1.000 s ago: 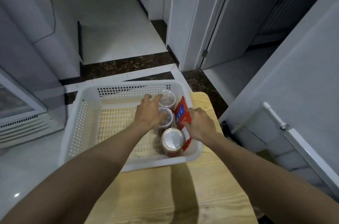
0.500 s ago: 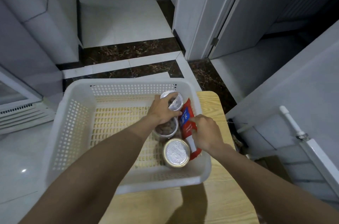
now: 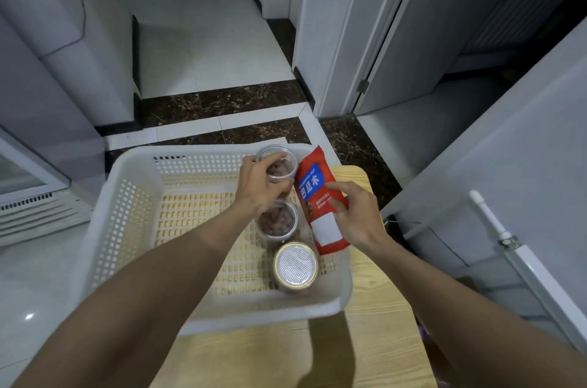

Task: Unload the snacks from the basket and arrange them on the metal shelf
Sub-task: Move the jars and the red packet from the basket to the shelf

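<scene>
A white perforated plastic basket (image 3: pixel 120 229) sits on a small wooden table (image 3: pixel 381 356). My left hand (image 3: pixel 257 187) grips a clear jar of brown nuts (image 3: pixel 282 165), lifted near the basket's far rim. My right hand (image 3: pixel 355 216) holds a red snack packet with a blue label (image 3: pixel 317 197), raised above the basket's right side. Inside the basket remain a second clear jar of nuts (image 3: pixel 276 222) and a jar with a silver foil lid (image 3: pixel 295 265). The metal shelf is not in view.
White tiled floor with dark marble strips (image 3: pixel 222 105) lies beyond the table. A white door frame (image 3: pixel 336 38) stands ahead on the right. A white appliance with vents (image 3: pixel 38 213) is at the left, and a pale cabinet with a handle (image 3: pixel 495 225) at the right.
Both hands have closed on their items and lifted them: the far jar has risen toward the basket's rim, and the red packet has come up out of the basket's right side.
</scene>
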`<state>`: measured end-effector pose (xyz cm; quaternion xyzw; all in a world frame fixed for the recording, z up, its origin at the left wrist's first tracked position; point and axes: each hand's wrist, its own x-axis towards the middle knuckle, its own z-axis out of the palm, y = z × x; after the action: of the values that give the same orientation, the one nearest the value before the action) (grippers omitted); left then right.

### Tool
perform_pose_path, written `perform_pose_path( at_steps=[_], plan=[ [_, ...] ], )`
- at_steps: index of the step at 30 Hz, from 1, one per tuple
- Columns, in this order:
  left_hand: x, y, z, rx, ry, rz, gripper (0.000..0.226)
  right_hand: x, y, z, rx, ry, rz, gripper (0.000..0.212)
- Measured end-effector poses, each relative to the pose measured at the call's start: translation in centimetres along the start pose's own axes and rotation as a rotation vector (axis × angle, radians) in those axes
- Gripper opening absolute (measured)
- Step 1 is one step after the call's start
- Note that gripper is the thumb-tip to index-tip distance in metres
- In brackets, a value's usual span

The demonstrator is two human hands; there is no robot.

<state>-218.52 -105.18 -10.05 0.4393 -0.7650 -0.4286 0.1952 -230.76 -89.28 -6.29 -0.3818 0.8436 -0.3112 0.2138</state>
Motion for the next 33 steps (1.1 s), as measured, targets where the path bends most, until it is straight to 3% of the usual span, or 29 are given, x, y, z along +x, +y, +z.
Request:
perform_pose_path(
  at_steps=[6, 15, 26, 33],
  plan=[
    [-3.2, 2.3, -4.1, -0.039, 0.042, 0.097, 0.058, -0.9, -2.5, -3.4, 0.323, 0.123, 0.032, 0.027],
    [-10.4, 6.1, -8.4, -0.088, 0.064, 0.195, 0.053, -8.9, -7.2, -8.7, 0.515, 0.254, 0.020, 0.024],
    [-25.8, 6.6, -13.3, -0.150, -0.088, 0.450, 0.042, -29.7, -11.6, -9.3, 0.674, 0.458, 0.044, 0.024],
    [-38.4, 7.4, -15.5, -0.237, -0.186, 0.619, 0.033, -44.0, -13.7, -9.4, 0.652, 0.578, 0.085, 0.023]
  ],
)
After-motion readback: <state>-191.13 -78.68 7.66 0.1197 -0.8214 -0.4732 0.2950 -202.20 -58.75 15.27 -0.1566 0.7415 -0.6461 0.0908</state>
